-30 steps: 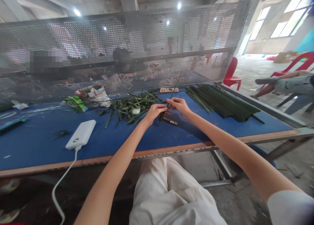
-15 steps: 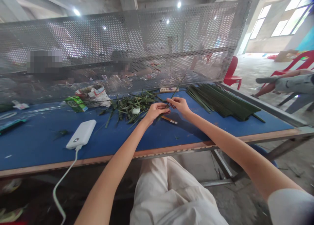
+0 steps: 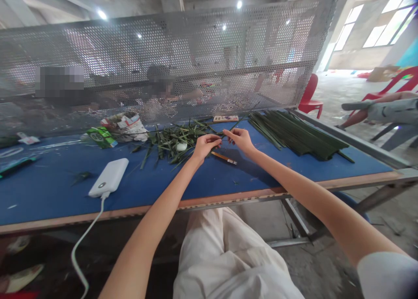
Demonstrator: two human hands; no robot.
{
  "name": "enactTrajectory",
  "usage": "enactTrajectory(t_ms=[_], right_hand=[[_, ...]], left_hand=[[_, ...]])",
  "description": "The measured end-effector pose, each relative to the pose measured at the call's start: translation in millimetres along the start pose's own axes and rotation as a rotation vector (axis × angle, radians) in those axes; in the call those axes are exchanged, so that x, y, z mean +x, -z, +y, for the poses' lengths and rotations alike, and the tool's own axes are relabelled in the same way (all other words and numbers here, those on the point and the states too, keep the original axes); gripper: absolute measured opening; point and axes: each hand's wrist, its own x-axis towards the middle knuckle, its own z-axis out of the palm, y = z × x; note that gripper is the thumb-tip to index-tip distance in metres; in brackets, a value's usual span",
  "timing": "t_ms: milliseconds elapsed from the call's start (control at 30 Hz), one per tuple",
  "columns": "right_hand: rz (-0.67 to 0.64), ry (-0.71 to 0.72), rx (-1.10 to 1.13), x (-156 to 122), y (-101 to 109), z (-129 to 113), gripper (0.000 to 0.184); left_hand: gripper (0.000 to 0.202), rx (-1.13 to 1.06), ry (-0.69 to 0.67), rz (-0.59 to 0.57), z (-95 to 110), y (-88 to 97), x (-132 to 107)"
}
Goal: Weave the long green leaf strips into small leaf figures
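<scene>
Your left hand (image 3: 205,146) and right hand (image 3: 238,140) pinch a slender green leaf strip (image 3: 232,125) between narrowly closed fingers, just above the smooth blue desk (image 3: 48,181), beside a tangled heap of cut leaves (image 3: 173,140).

The left arm (image 3: 152,220) and the right arm (image 3: 303,194), both bare, reach forward from the lower corners of the view and converge near the centre. The left hand (image 3: 205,146) is palm down, its fingers curled to the right. The right hand (image 3: 237,140) sits just beside it, fingertips (image 3: 226,133) pinched toward the left hand. A white sleeve (image 3: 387,278) covers the right upper arm. Below lies a lap in loose white trousers (image 3: 228,255).
</scene>
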Motion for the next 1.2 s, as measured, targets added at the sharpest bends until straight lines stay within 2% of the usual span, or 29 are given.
enactTrajectory(t_ms=[133,400,600,733,833,1000,1200], right_hand=[[-0.035,0.005,-0.036,-1,0,-1,0.050],[-0.054,0.030,-0.056,-3,-1,-3,0.051],[-0.070,0.123,-0.051,-9,-5,-6,0.043],[-0.147,0.219,-0.208,-19,-9,-8,0.035],[-0.181,0.264,-0.376,-26,-12,-7,0.038],[-0.146,0.361,-0.605,-31,-11,-6,0.039],[-0.117,0.376,-0.791,-30,-9,-10,0.038]], left_hand=[[0.024,0.017,0.018,0.025,0,0.5,0],[0.018,0.077,0.035,-0.011,-2,0.7,-1],[0.009,0.147,0.003,0.110,1,-1.1,-2],[0.010,0.108,-0.003,0.186,2,0.9,-2],[0.009,0.062,0.003,0.193,3,3.1,-3],[0.006,-0.025,0.015,0.198,1,3.3,-3],[0.010,-0.105,0.081,0.196,-3,1.8,2]])
